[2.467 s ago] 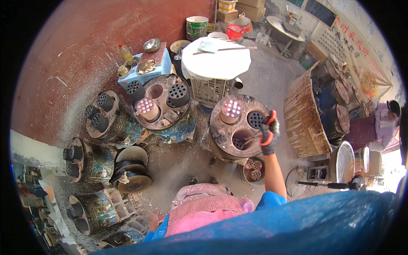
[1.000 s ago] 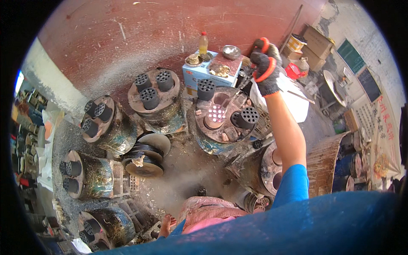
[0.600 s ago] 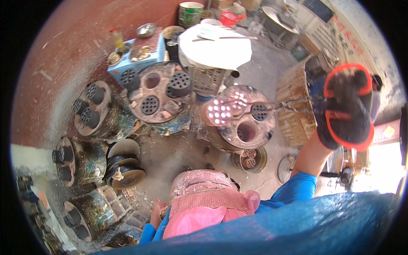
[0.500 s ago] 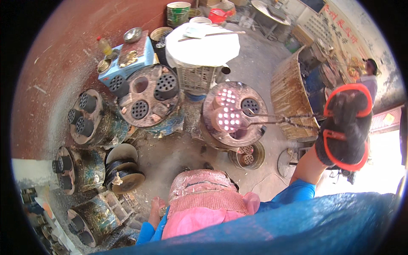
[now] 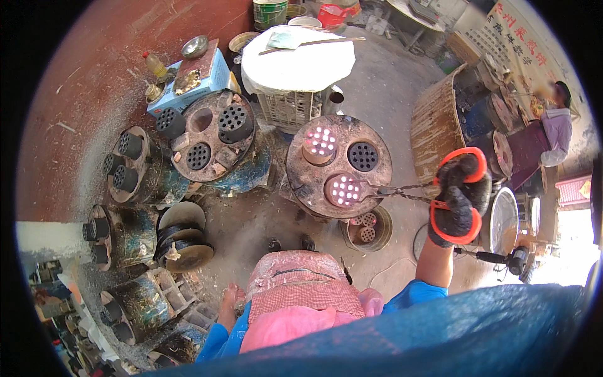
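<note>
My right hand [image 5: 461,198], in a black glove, is closed around the orange-red handles of long metal tongs [image 5: 405,190]. The tongs' tips reach a glowing honeycomb coal briquette [image 5: 343,190] in the front hole of a round stove [image 5: 301,179]. A second glowing briquette [image 5: 319,146] stands partly above the stove's back left hole. In the right hole sits a black briquette [image 5: 363,156]. My left hand [image 5: 233,295] is bare and hangs low beside the pink apron [image 5: 301,276], its fingers loosely apart with nothing seen in them.
Below the stove stands a metal bucket [image 5: 384,235] with reddish briquettes. More stoves with black briquettes, including a round one [image 5: 217,162], line the left. A white-covered crate [image 5: 295,66] is behind. Stacked round plates [image 5: 182,217] lie left; another person [image 5: 556,129] is at far right.
My right hand has moved left with the tongs. The nearer glowing briquette, earlier beside the back one, now sits in the front hole, which showed partly open before.
</note>
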Demonstrator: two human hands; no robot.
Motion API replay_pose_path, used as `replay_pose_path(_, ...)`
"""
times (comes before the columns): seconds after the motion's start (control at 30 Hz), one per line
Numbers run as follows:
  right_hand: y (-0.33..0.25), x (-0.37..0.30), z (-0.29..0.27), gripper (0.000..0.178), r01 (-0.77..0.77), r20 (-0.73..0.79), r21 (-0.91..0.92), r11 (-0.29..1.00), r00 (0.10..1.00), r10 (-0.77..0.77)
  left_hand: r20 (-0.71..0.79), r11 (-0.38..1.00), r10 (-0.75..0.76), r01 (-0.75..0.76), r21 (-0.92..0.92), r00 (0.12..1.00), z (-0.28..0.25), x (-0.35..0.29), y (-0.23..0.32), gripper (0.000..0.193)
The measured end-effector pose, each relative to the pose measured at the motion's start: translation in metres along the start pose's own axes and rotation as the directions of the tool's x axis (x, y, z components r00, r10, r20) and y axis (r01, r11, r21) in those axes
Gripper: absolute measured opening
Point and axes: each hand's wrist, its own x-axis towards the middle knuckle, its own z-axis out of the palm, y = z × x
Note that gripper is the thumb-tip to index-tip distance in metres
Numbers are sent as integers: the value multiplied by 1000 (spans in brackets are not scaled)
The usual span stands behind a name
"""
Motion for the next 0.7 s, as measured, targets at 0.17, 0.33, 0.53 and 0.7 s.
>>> replay_pose_path(0.17, 71, -27, 12, 32, -67, -97, -154, 986, 994, 52, 84, 997, 74, -75, 6, 994, 4, -26, -21, 18)
replay_pose_path(0.33, 126, -58, 15, 51, -53, 1, -11, 999, 999, 53, -1, 993, 81, -81, -91, 997, 8, -43, -38, 25)
replay_pose_path(0.53, 61, -1, 19, 50, -46, 125, -2, 999, 991, 46, -124, 985, -77, 56, -163, 989, 7, -38, -63, 33)
replay_pose_path(0.7, -5, 76, 43, 45, -204, 386, 304, 931, 919, 76, -7, 948, -128, 121, -294, 992, -6, -2, -88, 32)
